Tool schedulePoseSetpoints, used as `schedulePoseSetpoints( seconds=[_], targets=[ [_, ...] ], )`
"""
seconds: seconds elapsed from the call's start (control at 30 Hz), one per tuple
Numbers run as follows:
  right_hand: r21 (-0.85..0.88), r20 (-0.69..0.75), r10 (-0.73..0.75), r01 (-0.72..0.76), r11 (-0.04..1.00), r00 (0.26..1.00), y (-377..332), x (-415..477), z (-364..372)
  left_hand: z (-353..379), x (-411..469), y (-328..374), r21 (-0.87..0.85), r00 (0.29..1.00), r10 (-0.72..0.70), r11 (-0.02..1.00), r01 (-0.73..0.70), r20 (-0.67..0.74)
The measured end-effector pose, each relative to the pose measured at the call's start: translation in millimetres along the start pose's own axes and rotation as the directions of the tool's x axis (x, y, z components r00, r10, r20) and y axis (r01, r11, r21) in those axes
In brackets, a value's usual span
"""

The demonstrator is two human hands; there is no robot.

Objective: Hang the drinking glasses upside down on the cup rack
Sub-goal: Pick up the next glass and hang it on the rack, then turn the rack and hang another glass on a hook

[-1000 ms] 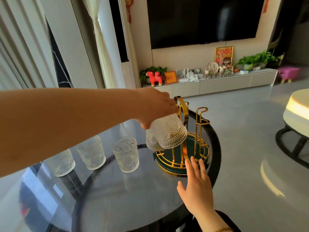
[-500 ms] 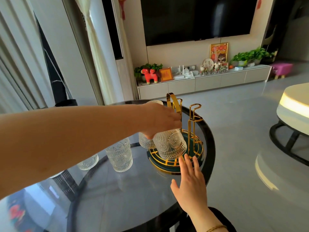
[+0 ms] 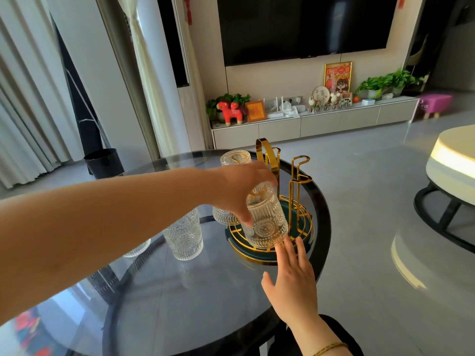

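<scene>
A gold wire cup rack [image 3: 298,176] with a round green base [image 3: 257,253] stands at the far right of the round glass table. My left hand [image 3: 241,186] grips an embossed drinking glass [image 3: 266,222] by its bottom, mouth down, over a rack peg near the front. Two more glasses hang upside down on the rack: one at the back [image 3: 235,158], one on the left [image 3: 223,217] partly hidden by my hand. My right hand [image 3: 290,283] lies flat with fingers apart, fingertips at the base's front rim. An upright glass [image 3: 183,236] stands on the table, another [image 3: 137,249] shows below my forearm.
The glass table's dark rim [image 3: 325,227] runs just right of the rack. A black bin [image 3: 102,160] stands on the floor beyond the table. A white round table [image 3: 452,160] is at the right, a TV cabinet [image 3: 308,124] along the far wall.
My left hand has brought the glass down from a tilt to upright, mouth down, onto the rack's front peg. My right hand has stayed at the base. The camera has tipped slightly upward.
</scene>
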State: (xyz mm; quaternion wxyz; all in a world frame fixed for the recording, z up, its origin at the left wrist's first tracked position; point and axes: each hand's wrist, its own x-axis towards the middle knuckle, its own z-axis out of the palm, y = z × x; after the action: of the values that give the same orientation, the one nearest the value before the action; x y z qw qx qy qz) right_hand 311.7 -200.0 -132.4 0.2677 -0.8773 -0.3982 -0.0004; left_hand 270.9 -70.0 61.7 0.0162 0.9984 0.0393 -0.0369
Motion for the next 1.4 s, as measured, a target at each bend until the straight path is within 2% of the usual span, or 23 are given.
schedulePoseSetpoints(
  seconds=[0.07,0.13,0.33,0.57,0.67,0.77,0.9,0.97,1.03,1.1,1.17,1.3,1.4],
  targets=[
    [0.002,0.004,0.000,0.000,1.000,1.000,0,0,0,3,-5,-3,-0.157,0.996,-0.070,0.986,0.061,-0.055],
    [0.004,0.006,0.001,-0.001,1.000,1.000,0,0,-1,6,-7,-5,-0.244,0.990,-0.106,0.966,0.082,-0.088],
    [0.002,0.011,0.004,-0.004,1.000,1.000,-2,0,-2,5,-10,-6,-0.177,0.992,-0.082,0.982,0.065,-0.093],
    [-0.018,0.017,0.004,-0.004,1.000,1.000,-3,-1,-3,13,-18,-6,-0.213,0.986,-0.091,0.975,0.059,-0.142],
    [-0.024,0.020,0.005,-0.004,1.000,1.000,-4,-1,-4,19,-30,-4,-0.313,0.957,-0.125,0.949,0.039,-0.262],
    [-0.041,0.021,0.006,-0.005,0.999,1.000,-4,-2,-5,35,-51,-2,-0.497,0.833,-0.238,0.866,-0.051,-0.500],
    [-0.057,0.017,0.014,-0.013,0.998,1.000,-5,-2,-6,82,-86,-5,-0.635,0.592,-0.498,0.772,-0.029,-0.634],
    [-0.054,0.023,0.023,-0.022,0.998,0.999,-6,-2,-6,111,-103,-10,-0.729,0.440,-0.660,0.684,0.016,-0.610],
    [-0.056,0.023,0.031,-0.030,0.998,0.999,-8,-2,-6,134,-114,-16,-0.840,0.307,-0.805,0.541,0.032,-0.507],
    [-0.065,0.018,0.033,-0.032,0.997,0.999,-8,-2,-6,149,-117,-21,-0.903,0.241,-0.876,0.430,0.001,-0.417],
    [-0.067,0.008,0.037,-0.037,0.997,0.999,-9,-2,-6,155,-113,-27,-0.930,0.267,-0.896,0.369,0.006,-0.354],
    [-0.064,-0.009,0.043,-0.043,0.997,0.999,-11,-4,-6,165,-99,-44,-0.949,0.372,-0.904,0.280,0.145,-0.210],
    [-0.044,-0.028,0.043,-0.044,0.998,0.999,-12,-5,-6,170,-90,-54,-0.951,0.401,-0.905,0.239,0.198,-0.144]
  ],
)
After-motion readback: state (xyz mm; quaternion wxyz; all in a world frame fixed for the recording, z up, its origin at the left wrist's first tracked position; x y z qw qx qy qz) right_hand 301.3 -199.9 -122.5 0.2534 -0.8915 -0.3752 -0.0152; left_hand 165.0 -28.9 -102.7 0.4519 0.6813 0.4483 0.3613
